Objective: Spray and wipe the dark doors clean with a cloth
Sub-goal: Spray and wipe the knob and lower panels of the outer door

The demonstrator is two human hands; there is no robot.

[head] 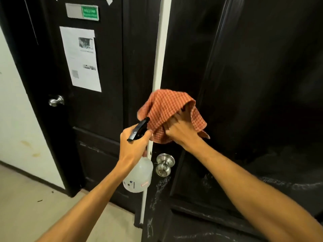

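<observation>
- Standing before two dark doors, a person is seen only as two bare forearms reaching forward from the bottom of the head view.
- A translucent white spray bottle point(138, 177) is gripped by the left hand point(132, 144), whose fingers point(147, 135) are curled round the neck just under the black trigger head point(139, 129). The bottle hangs below the fist, and the nozzle is pointed up and to the right, towards the cloth.
- An orange checked cloth point(167, 110) is bunched in the right hand point(180, 130). The fingertips are curled into the fabric and partly hidden under a fold.
- The cloth is held up against the left edge of the right door point(244, 84), above a round silver knob point(164, 164). Whether the fabric is pressed onto the wood cannot be told.
- Pale chalky scuffs point(209, 180) are spread over the lower panels of the right door.
- A narrow white frame strip point(160, 49) is seen between the two doors.
- On the left door point(97, 110), a printed paper notice point(81, 58) is fixed below a small green sign point(89, 13). A second silver knob point(56, 100) is set at that door's left edge.
- A pale wall point(17, 102) and a light floor point(26, 198) are seen at the far left.
</observation>
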